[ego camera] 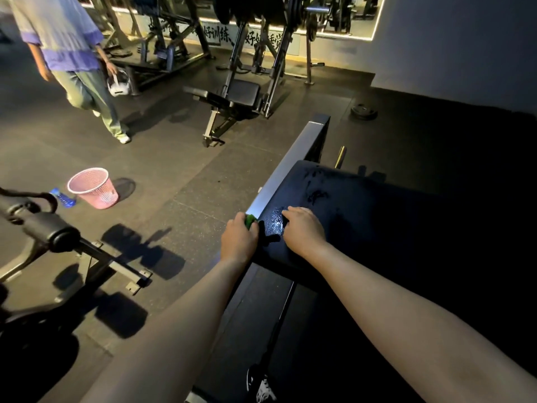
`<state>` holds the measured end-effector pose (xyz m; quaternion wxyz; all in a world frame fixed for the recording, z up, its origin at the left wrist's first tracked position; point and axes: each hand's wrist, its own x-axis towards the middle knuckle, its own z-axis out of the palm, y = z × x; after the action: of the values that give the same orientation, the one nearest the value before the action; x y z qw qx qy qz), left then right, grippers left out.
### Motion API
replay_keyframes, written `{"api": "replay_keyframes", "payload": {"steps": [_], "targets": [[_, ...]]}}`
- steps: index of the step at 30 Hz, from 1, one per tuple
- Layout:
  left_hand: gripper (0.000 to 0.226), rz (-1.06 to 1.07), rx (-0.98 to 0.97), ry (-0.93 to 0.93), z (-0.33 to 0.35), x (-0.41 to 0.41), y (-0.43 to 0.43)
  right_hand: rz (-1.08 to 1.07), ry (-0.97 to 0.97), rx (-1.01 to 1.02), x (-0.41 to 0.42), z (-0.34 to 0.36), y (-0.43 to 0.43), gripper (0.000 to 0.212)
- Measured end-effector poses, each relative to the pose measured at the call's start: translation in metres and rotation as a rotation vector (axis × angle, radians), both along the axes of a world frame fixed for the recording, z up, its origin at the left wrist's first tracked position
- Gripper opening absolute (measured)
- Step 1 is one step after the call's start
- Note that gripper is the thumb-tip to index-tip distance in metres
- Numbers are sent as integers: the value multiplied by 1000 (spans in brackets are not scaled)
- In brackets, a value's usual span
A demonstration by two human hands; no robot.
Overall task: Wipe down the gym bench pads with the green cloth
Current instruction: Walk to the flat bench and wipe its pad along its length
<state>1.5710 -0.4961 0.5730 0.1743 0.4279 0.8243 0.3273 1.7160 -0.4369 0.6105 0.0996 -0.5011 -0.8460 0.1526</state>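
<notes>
Gym bench pad — broad, black, vinyl-covered — carries a wet sheen and smeared streaks over its left part, from the near left corner up toward the far edge, so I judge the wiping well begun there. Its right part lies in deep shadow, and whether that has been wiped cannot be told. A lower dark surface below the pad's near edge shows no sheen; if it is a second pad, it looks not yet done. The bare right hand rests on the pad near the left edge, its fingers loosely spread and holding nothing. The bare left hand is at the left edge by the near corner, fingers curled round the small bunched green cloth — which touches the pad's side just beside the grey metal frame rail.
</notes>
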Motion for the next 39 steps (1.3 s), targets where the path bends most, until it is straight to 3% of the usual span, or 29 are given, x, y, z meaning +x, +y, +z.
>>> {"api": "replay_keyframes", "payload": {"steps": [4,7,10,14,17,19,22,25,28,35,37,39], "targets": [[25,38,-56,36,4,7,-32,37,-19,24,7,1,-22,34],[28,75,-73,37,8,12,-49,43,24,30,10,0,-34,16],[21,116,57,-56,16,16,-63,82,173,-14,12,0,-49,36],[16,64,324,-393,52,35,-58,170,592,-221,-2,6,-70,44],[20,4,382,-755,65,42,-41,66,839,-301,-6,10,-72,47],[21,-78,325,-734,57,41,-31,16,786,-260,1,14,-64,47],[28,-59,279,-447,33,28,-20,-115,631,-21,12,12,-40,46],[55,-49,-51,-180,6,11,-17,-293,448,11,19,1,-14,42],[64,-107,-168,-171,-17,8,-21,-257,190,-11,12,-11,-9,47],[47,-192,-33,-155,-19,8,-24,245,237,51,-31,-22,-15,40],[48,-164,-36,-152,-22,8,-25,218,204,94,-27,-23,7,44],[48,-143,-53,-162,-23,9,-25,41,183,97,-20,-19,32,50]]}}
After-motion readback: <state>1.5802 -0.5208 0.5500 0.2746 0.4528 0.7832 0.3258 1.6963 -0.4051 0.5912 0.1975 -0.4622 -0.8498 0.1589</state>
